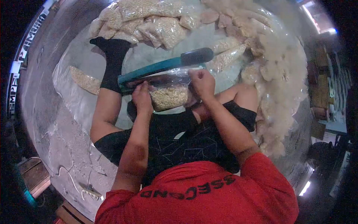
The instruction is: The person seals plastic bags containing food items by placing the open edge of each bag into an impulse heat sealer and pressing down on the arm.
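Just before lap, head view: clear bag (169,98) of pale beans lies between hands, beside teal sealer (156,68) with dark handle (197,56). Left hand (142,98) pinches film at bag's upper left, fingertips close together. Right hand (203,84) curls tight on film at upper right. Bag's loose upper film reaches under sealer's arm. Filled bags (164,30) heap beyond, on pale sheet (80,106); single filled bag (85,79) lies left of sealer, near socked foot (113,56).

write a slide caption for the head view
Person in red holds a filled bag at a teal tool, more bags beyond.
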A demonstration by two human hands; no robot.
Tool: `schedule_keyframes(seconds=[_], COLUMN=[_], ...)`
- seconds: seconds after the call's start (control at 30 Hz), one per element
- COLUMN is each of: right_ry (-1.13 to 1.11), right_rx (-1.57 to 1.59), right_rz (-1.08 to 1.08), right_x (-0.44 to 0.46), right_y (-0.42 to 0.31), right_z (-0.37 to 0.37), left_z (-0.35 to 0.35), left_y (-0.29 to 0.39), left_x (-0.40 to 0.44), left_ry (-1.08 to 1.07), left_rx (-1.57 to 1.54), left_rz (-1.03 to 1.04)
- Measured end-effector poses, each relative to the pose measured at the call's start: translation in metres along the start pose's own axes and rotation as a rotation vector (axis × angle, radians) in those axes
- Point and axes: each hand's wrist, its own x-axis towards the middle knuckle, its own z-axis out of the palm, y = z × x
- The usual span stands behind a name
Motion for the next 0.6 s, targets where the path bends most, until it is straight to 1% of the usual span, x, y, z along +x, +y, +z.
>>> schedule_keyframes(seconds=[0.1,0.13,0.17,0.2,0.23,0.27,0.3,0.33,0.37,0.4,0.47,0.5,0.57,0.6], right_ry=[0.062,0.164,0.235,0.302,0.33,0.364,0.363,0.372,0.376,0.377,0.254,0.235,0.192,0.179], right_rx=[0.05,0.04,0.109,0.179,0.166,0.149,0.14,0.055,-0.029,-0.026,-0.405,-0.391,-0.39,-0.408], right_rz=[-0.036,-0.088,-0.124,-0.161,-0.301,-0.423,-0.408,-0.672,-0.946,-0.952,-0.994,-1.018,-0.936,-0.94], right_x=[0.002,-0.001,-0.003,-0.004,-0.001,-0.004,-0.006,-0.001,0.004,0.006,0.013,0.017,0.019,0.023], right_y=[0.007,0.003,-0.002,-0.025,-0.038,-0.049,-0.07,-0.098,-0.114,-0.113,-0.106,-0.1,-0.073,-0.064], right_z=[-0.005,-0.015,-0.027,-0.044,-0.055,-0.066,-0.072,-0.075,-0.077,-0.075,-0.059,-0.051,-0.04,-0.035], left_z=[0.001,0.001,0.002,0.002,-0.001,-0.005,-0.006,-0.005,-0.002,0.0,-0.002,-0.002,-0.009,-0.009], left_y=[0.005,0.01,0.015,0.017,0.012,-0.001,-0.009,-0.008,-0.008,-0.006,-0.003,-0.003,-0.008,-0.008], left_x=[-0.001,-0.004,-0.007,-0.007,-0.002,0.003,0.005,0.005,0.004,0.003,0.005,0.006,0.006,0.006], left_ry=[-0.012,0.003,0.022,0.046,0.067,0.047,0.011,0.0,-0.006,-0.008,0.026,0.025,0.042,0.039], left_rx=[-0.025,-0.033,0.012,0.055,0.046,0.081,0.122,0.026,0.026,0.0,-0.034,-0.003,0.031,0.046], left_rz=[-0.053,-0.05,-0.049,-0.05,-0.054,0.004,0.059,-0.039,-0.038,-0.036,-0.024,-0.048,-0.094,-0.035])
